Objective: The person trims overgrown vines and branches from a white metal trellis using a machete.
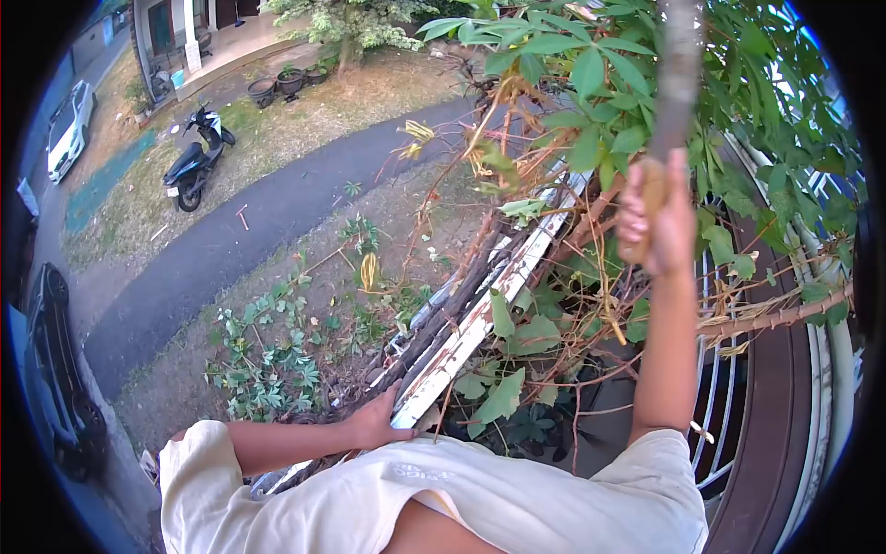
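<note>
My right hand (672, 222) is raised and closed around the wooden handle of a machete (678, 78). Its blade points up, smeared by motion, in front of green leaves (591, 74). Low in the view, my left hand (374, 421) grips the edge of a white beam with peeling paint (471, 337); some of its fingers are hidden. Dark, weathered strips run along the beam's left side. Tangled vines and brown stems (591, 231) hang over the beam, left of and below my right hand.
A thick ringed stem (784, 319) crosses at right, over white metal bars (724, 397) and a brown beam (771, 434). Far below are a paved path (268, 208), cut leafy branches (268, 360), a motorbike (198, 157), a white car (72, 131) and a dark car (57, 369).
</note>
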The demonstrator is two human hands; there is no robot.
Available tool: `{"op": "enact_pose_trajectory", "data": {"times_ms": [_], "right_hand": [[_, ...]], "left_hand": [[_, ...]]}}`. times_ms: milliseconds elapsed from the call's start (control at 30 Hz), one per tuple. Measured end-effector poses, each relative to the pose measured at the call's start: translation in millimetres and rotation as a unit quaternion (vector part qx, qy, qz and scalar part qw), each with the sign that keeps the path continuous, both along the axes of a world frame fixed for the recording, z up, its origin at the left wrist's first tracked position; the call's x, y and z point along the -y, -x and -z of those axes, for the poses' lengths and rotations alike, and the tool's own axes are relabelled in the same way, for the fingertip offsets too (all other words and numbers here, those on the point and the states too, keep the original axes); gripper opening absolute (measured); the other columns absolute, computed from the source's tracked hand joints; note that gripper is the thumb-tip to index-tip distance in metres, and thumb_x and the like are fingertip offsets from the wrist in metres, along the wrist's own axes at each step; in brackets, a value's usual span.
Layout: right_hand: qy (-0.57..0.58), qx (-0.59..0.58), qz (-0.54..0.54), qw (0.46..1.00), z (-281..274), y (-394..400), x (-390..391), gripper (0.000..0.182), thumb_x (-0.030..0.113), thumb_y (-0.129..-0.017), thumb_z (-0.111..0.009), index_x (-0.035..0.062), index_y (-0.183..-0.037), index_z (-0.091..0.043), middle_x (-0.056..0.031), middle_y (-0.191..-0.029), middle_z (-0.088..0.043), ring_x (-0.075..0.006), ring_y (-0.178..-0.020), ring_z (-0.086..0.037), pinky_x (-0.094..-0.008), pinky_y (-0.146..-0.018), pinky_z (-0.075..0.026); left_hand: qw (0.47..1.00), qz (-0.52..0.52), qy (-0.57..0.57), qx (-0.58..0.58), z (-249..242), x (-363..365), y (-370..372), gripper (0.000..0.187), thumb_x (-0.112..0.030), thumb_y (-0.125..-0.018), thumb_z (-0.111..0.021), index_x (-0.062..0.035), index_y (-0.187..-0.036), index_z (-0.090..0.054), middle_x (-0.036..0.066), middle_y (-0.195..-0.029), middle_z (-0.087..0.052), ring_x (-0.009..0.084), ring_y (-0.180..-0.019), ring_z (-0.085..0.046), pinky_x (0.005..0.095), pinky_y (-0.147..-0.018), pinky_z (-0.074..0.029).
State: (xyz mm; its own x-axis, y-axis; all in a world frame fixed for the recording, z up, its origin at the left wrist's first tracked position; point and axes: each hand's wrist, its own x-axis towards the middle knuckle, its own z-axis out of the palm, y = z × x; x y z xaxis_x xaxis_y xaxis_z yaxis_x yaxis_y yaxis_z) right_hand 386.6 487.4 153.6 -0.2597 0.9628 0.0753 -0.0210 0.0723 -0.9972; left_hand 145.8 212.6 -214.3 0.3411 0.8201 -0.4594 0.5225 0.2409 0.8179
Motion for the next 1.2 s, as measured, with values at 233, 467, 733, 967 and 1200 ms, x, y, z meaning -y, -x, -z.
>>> {"op": "enact_pose_trajectory", "data": {"times_ms": [233, 467, 733, 967, 1200], "right_hand": [[0.198, 0.223, -0.048, 0.953, 160, 31, -81, 0.062, 0.072, -0.103, -0.055, 0.0115, -0.089, -0.052, 0.0043, -0.062, -0.047, -0.0064, -0.045, -0.041, -0.0244, -0.041, -0.035], [0.16, 0.392, -0.228, 0.877, 205, 103, -111, 0.062, 0.064, -0.106, -0.055, 0.0041, -0.091, -0.059, -0.0012, -0.061, -0.051, -0.015, -0.048, -0.05, -0.0335, -0.046, -0.044], [-0.422, 0.381, -0.296, 0.768, 132, 219, -22, 0.057, 0.065, -0.105, -0.056, 0.0093, -0.099, -0.064, -0.0103, -0.074, -0.068, -0.0295, -0.065, -0.072, -0.0437, -0.057, -0.056], [-0.664, 0.205, -0.366, 0.618, 103, 304, 76, 0.052, 0.059, -0.096, -0.067, 0.0076, -0.099, -0.062, -0.011, -0.082, -0.068, -0.0284, -0.07, -0.075, -0.0415, -0.057, -0.06], [-0.349, 0.496, -0.236, 0.759, 201, 146, -250, 0.032, 0.03, -0.109, -0.059, 0.0115, -0.129, -0.075, -0.0098, -0.125, -0.076, -0.03, -0.113, -0.072, -0.0397, -0.098, -0.057]], "left_hand": [[1.0, -0.001, -0.018, 0.011, 3, 3, 4, 0.126, -0.055, -0.084, -0.084, 0.0055, -0.167, -0.01, 0.039, -0.156, -0.044, 0.0466, -0.143, -0.051, 0.0445, -0.121, -0.042], [1.0, 0.005, -0.026, 0.012, 0, 1, 3, 0.126, -0.053, -0.086, -0.083, 0.0083, -0.166, -0.007, 0.041, -0.151, -0.047, 0.0477, -0.141, -0.053, 0.0462, -0.119, -0.044], [0.998, 0.014, -0.038, -0.055, -9, -1, 4, 0.122, -0.057, -0.084, -0.084, 0.0115, -0.161, -0.019, 0.042, -0.136, -0.058, 0.0546, -0.114, -0.068, 0.0514, -0.1, -0.058], [0.997, 0.023, -0.036, -0.057, 1, -4, 6, 0.122, -0.06, -0.084, -0.082, 0.0112, -0.161, -0.02, 0.043, -0.138, -0.057, 0.0537, -0.118, -0.067, 0.052, -0.103, -0.056], [0.999, 0.02, -0.02, -0.042, 25, 3, 2, 0.118, -0.064, -0.084, -0.08, 0.0084, -0.159, -0.025, 0.041, -0.139, -0.058, 0.0516, -0.122, -0.066, 0.053, -0.103, -0.055]]}}
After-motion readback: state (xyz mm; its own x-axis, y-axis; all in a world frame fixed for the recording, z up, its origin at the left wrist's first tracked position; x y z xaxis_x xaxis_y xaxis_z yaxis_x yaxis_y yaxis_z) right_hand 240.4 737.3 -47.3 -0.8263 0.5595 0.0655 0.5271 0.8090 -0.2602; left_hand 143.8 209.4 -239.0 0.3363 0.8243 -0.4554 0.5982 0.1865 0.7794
